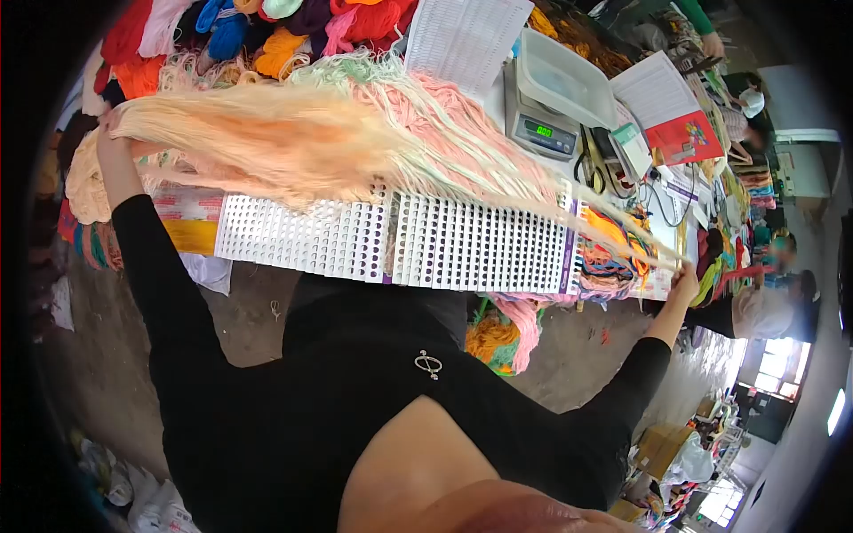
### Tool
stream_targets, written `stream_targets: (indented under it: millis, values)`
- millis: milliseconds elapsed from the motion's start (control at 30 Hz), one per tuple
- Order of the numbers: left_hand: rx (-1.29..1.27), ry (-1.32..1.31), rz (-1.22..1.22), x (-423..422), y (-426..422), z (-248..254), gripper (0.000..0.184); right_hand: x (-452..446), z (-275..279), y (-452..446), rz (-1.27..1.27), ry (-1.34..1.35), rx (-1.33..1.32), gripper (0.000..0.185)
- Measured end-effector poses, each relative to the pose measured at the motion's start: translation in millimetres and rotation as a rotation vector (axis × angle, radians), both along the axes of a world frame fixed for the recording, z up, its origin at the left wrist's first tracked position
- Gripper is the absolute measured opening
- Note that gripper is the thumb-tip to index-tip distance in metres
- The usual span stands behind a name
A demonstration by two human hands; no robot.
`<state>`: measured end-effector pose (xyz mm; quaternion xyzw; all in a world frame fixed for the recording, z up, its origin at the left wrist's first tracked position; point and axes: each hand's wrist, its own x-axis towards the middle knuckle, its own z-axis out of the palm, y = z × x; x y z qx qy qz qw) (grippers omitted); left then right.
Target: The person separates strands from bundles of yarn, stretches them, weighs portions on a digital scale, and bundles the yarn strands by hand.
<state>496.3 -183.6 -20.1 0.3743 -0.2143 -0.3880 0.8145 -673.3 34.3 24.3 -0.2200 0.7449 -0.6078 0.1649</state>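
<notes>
A long hank of peach yarn [258,133] stretches across the table between my two outspread arms, its middle blurred by motion. At the far left my left hand [108,129] is closed on the thick end of it. Over on the right, my right hand [685,282] grips the thin drawn-out strands, fingers closed. Pink and pale green yarn [471,133] lies behind the hank. Below it, along the near table edge, are white cards with rows of punched holes [480,242], partly covered by the peach fibres at the left.
A digital scale [544,129] bears a clear plastic tray [569,78]. Beside it are scissors [590,164] and a red booklet [684,138]. A printed sheet [462,44] and coloured yarn skeins [284,49] lie at the back. Another person [769,306] is at the far right.
</notes>
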Motion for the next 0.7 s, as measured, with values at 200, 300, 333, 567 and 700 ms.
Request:
stream_targets:
  millis: [200,300,333,567,700]
  values:
    - [-0.486,0.177,-0.587,-159,46,75,0.051,108,76,-36,0.561,-0.105,-0.051,0.013]
    - [-0.153,0.094,-0.257,-283,75,101,0.047,162,139,-87,0.987,-0.076,-0.232,0.023]
    - [-0.175,0.155,-0.372,-293,74,85,0.045,179,161,-104,0.96,-0.048,-0.303,0.025]
    - [-0.449,0.535,-0.981,-326,98,44,0.031,227,304,-198,0.776,0.28,-0.495,0.037]
    - [-0.485,0.641,-0.881,-292,113,44,0.032,235,359,-215,0.714,0.463,-0.588,0.037]
